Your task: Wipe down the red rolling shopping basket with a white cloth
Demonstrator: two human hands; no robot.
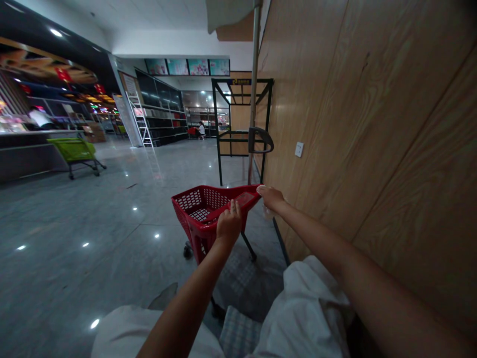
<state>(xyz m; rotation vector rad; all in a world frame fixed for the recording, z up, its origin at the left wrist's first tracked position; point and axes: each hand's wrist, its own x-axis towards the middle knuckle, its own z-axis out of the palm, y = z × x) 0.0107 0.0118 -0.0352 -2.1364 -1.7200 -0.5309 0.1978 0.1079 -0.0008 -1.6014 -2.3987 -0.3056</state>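
Observation:
A small red plastic shopping cart (208,219) with a perforated basket stands on the floor in front of my knees. My left hand (229,223) holds the near rim of the cart, two fingers laid over the handle bar beside a clear panel. At the bar's right end, my right hand (273,198) is closed on a crumpled white wipe (261,189) pressed to the red plastic. Something pale and see-through (267,212) hangs just below that hand; its kind is not clear. The basket's bottom grid shows through its open top.
A wooden wall (335,124) with a socket (298,149) runs close on my right. Ahead are a metal pole (254,99) and a dark frame (219,134). A green cart (76,150) stands left by a counter. People are in the background.

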